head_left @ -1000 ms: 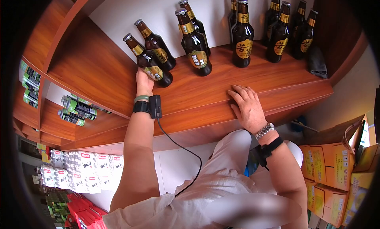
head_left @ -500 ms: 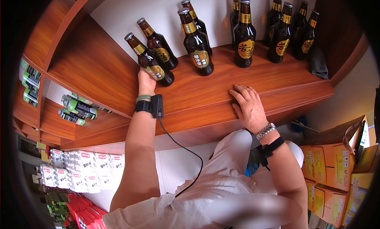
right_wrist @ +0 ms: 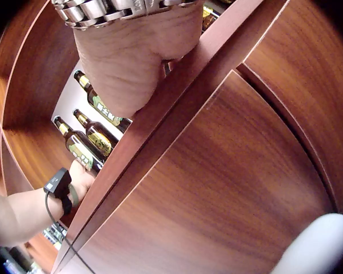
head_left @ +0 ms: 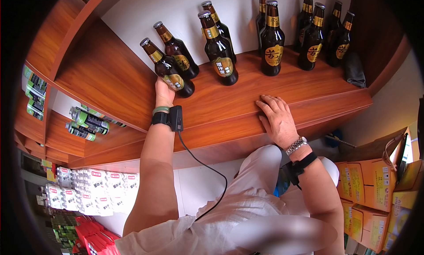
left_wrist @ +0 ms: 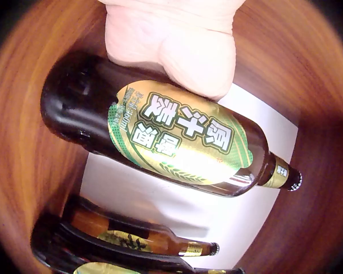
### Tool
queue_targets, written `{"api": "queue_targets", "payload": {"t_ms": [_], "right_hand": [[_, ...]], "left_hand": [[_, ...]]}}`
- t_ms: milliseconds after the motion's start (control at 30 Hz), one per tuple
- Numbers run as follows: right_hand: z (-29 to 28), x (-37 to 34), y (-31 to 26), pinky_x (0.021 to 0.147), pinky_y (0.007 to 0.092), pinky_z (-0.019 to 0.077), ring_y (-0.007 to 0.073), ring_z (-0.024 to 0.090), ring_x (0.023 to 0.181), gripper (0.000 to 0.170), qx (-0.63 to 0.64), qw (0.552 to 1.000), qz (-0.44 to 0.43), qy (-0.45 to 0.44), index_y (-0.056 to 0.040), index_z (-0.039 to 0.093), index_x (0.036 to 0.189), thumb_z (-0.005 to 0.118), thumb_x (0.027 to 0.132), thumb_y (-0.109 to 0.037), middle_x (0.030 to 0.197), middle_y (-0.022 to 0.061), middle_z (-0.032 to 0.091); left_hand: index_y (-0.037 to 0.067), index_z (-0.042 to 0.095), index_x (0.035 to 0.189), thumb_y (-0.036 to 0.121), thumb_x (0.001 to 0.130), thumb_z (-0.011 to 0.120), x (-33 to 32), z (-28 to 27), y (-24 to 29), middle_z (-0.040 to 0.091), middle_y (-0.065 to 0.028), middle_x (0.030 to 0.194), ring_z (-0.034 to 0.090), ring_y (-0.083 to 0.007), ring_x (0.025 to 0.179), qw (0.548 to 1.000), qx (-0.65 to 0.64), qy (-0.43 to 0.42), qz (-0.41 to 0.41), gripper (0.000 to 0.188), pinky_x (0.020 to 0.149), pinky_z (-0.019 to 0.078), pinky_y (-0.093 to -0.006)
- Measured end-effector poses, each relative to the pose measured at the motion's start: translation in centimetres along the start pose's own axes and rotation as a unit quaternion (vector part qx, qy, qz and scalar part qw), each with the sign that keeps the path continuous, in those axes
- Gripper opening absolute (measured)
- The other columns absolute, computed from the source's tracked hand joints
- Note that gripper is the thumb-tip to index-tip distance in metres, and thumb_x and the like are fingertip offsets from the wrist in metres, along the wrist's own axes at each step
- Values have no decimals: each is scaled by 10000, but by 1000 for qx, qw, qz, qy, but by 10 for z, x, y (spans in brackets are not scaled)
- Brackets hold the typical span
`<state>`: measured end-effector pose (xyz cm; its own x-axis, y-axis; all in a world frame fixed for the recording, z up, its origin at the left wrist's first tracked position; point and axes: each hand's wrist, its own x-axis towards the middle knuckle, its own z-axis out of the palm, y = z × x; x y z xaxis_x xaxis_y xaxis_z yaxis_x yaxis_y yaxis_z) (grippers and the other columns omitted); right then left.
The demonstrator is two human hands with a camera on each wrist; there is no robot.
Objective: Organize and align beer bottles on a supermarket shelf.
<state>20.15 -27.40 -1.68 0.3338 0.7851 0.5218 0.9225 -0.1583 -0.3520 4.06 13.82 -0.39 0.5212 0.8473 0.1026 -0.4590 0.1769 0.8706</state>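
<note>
At the left end of the wooden shelf, the left hand (head_left: 164,94) holds the lower part of a brown bottle (head_left: 171,76) with a gold label. In the left wrist view its palm (left_wrist: 177,48) lies against the labelled bottle (left_wrist: 177,134); the fingers are hidden behind the glass. A second bottle (head_left: 180,56) stands just behind the held one. The right hand (head_left: 279,121) rests palm down near the shelf's front edge, fingers loosely bent and holding nothing. Closest in front of it is a bottle with a round gold label (head_left: 273,47).
More brown bottles stand along the shelf (head_left: 212,100), including a front one (head_left: 220,56) and several at the right (head_left: 311,47). A dark cloth-like item (head_left: 354,70) lies at the right end. Green cans (head_left: 90,121) sit in a lower left compartment; orange boxes (head_left: 369,184) stand at the right.
</note>
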Motion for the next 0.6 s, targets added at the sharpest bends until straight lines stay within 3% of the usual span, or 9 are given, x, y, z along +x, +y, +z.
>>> {"api": "queue_targets", "payload": {"t_ms": [267,367,600], "right_hand": [[0,0,-1,1171,464,342,326,493,1319,439,0,1000,-4,5,-65,598,1311,676,881,-102,1396,139,555],[0,-1,0,1170,464,343,326,494,1319,441,4,1000,-6,8,-65,598,1312,675,879,-99,1398,141,554],[1,0,-1,1171,463,345,326,497,1319,436,0,1000,-6,8,-62,602,1308,675,880,-99,1396,146,559]], "left_hand": [[93,602,1283,425,1019,581,3,-3,-4,647,-36,1203,624,-204,1111,1000,-8,-4,10,425,950,511,-397],[122,628,1212,358,1058,490,-5,8,0,657,-21,1113,636,-198,1028,1000,-16,21,1,313,909,534,-391],[123,616,1243,341,1063,480,-4,8,-6,646,-31,1153,622,-196,1073,1000,-20,19,0,313,939,517,-393]]}}
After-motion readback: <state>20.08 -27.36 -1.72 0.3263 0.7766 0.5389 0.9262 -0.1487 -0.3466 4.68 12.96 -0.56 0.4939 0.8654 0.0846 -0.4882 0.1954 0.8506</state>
